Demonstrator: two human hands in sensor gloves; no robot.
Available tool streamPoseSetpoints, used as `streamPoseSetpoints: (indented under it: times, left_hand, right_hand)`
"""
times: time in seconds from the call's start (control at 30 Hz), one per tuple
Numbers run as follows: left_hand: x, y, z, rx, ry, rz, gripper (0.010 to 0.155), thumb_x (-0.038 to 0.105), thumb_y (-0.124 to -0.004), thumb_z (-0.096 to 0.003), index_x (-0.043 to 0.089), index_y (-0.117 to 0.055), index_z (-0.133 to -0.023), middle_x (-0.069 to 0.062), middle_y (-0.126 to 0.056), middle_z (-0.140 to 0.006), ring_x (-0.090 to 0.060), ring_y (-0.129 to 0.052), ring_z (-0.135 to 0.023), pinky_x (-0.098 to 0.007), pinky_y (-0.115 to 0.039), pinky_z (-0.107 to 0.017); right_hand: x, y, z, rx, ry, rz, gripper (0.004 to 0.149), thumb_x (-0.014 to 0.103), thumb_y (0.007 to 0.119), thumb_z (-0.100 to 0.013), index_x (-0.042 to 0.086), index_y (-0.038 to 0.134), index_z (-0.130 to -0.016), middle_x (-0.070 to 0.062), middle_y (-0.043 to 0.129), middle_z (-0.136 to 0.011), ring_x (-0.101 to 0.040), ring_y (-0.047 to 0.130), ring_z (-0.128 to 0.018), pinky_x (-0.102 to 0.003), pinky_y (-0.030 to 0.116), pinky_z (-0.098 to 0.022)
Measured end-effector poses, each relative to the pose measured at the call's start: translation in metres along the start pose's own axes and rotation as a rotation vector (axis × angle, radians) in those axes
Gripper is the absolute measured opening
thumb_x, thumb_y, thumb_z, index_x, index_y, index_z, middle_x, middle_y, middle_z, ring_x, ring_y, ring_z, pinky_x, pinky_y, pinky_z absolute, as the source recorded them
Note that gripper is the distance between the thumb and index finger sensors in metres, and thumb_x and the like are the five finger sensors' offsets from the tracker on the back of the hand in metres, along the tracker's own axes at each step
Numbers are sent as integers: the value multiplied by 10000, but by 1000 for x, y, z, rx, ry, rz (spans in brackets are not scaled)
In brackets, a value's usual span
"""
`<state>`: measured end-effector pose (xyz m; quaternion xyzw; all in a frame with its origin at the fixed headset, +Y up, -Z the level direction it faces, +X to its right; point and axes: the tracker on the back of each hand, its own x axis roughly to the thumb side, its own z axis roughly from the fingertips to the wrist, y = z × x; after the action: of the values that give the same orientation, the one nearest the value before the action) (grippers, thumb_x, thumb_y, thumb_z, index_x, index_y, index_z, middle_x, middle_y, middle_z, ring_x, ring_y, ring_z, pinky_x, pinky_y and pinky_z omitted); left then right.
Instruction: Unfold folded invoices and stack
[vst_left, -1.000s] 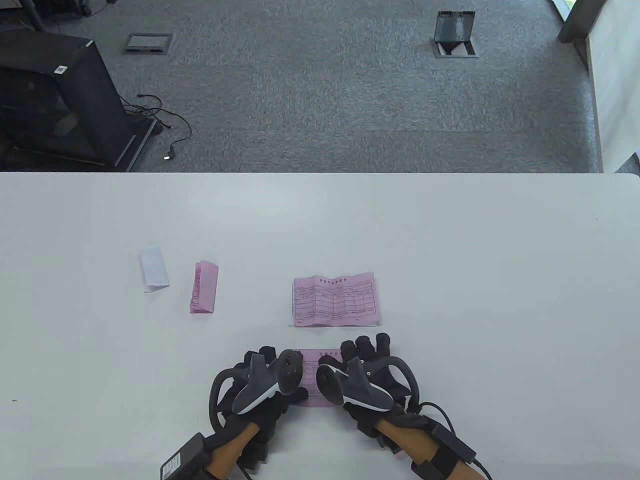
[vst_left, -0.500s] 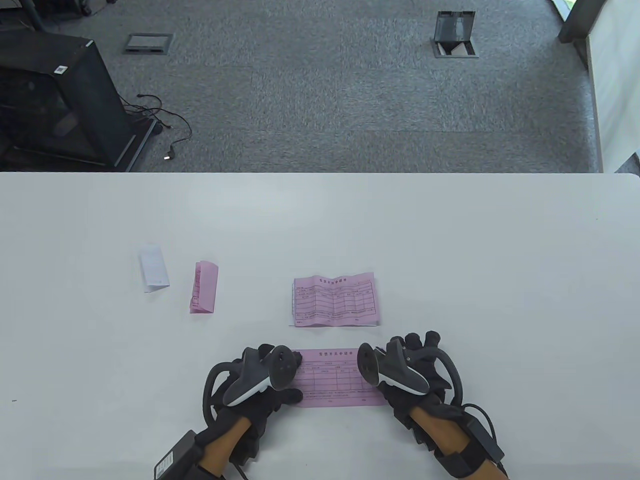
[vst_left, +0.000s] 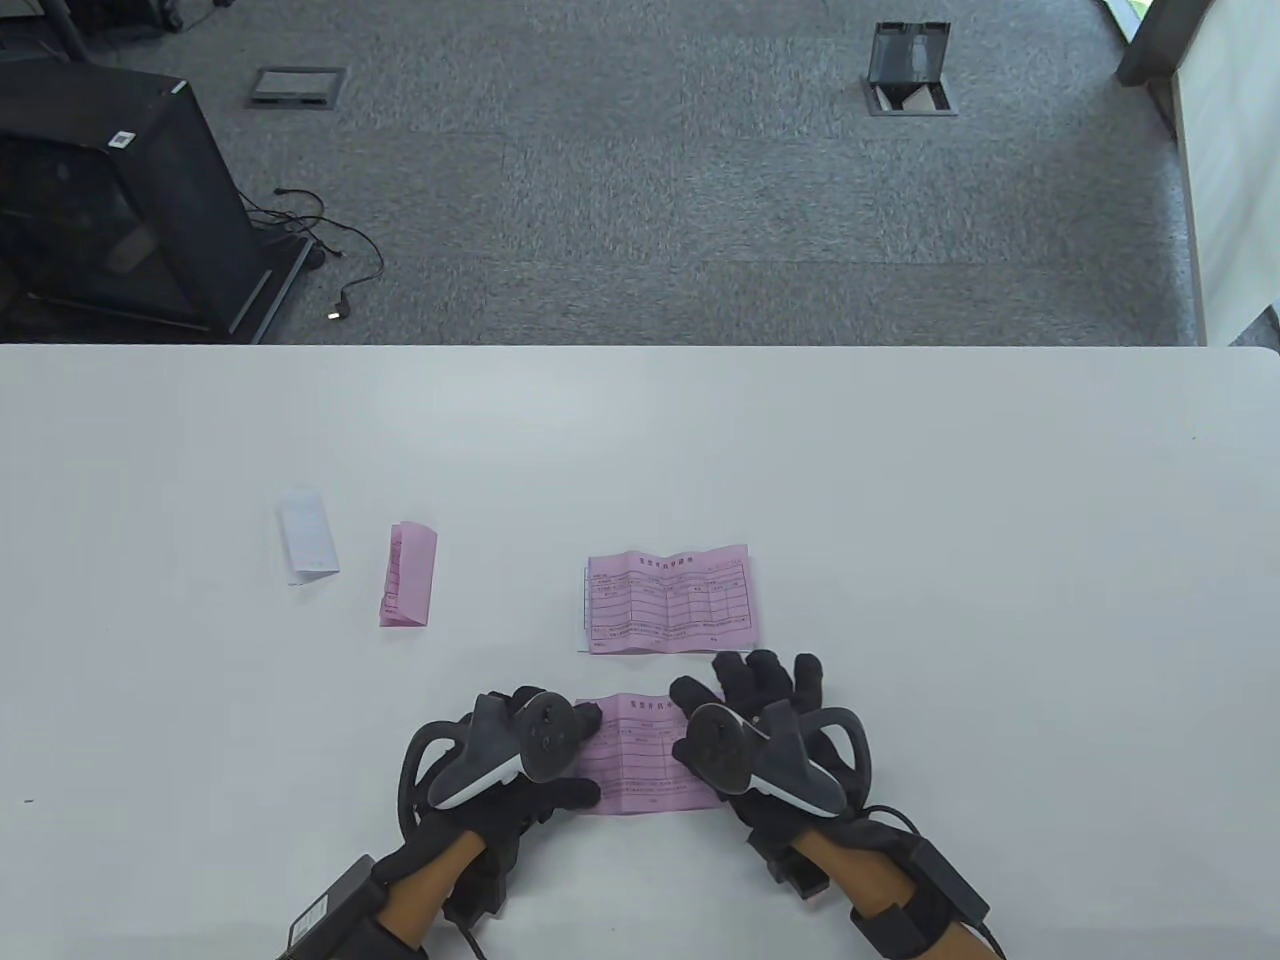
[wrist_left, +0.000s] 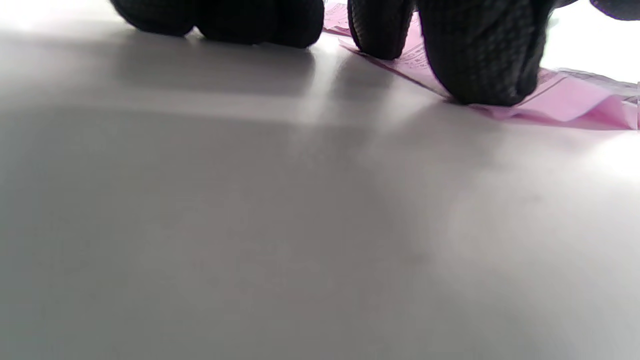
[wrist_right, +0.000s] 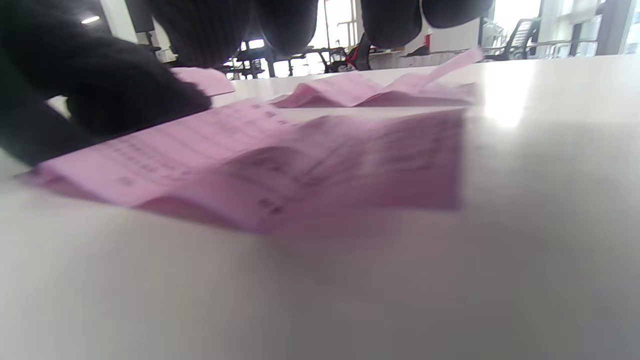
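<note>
An unfolded pink invoice (vst_left: 640, 760) lies flat at the table's front middle, still wavy along its creases. My left hand (vst_left: 580, 755) presses on its left edge; the left wrist view shows fingertips (wrist_left: 480, 60) on the pink paper (wrist_left: 575, 102). My right hand (vst_left: 730, 685) lies flat on its right part with the fingers spread. The right wrist view shows the paper (wrist_right: 300, 160) close up. Just behind lies a stack with an unfolded pink invoice on top (vst_left: 670, 600). A folded pink invoice (vst_left: 408, 588) and a folded white one (vst_left: 308, 535) lie to the left.
The white table (vst_left: 1000, 560) extends wide on the right and behind the papers. Its far edge meets grey carpet. A black cabinet (vst_left: 110, 200) with cables stands on the floor at the far left.
My right hand swept right across the pink invoice, then came back left onto its right part. My left hand stayed on the left edge.
</note>
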<state>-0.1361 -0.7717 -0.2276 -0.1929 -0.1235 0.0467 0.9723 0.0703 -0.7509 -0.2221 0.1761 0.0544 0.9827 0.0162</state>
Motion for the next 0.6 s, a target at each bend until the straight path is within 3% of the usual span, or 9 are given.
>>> streamPoseSetpoints:
  times: [0.3,0.6]
  left_hand:
    - [1,-2,-1,14,0,-13,763,592,-822,-406,431,-519,-1087,-136,-529,-1073,-365,-600,-863,-574,-536,-702]
    - [1,-3,-3,10,15,-15,760,595,-815,-408,446,-510,-1088,-131,-528,-1072,-357,-598,-866,-566,-536,-706]
  right_hand:
    - [33,26,-9,120,-68,62,615,578,609,-494,423,455,-1070,-157,422,-1155,-475,395,-1035,-770,269,-683]
    - [2,14,-6,202,35,181,633,557,687,-469,412,486,-1052,-146,483,-1134,-462,453,-1019,-773,290,-680]
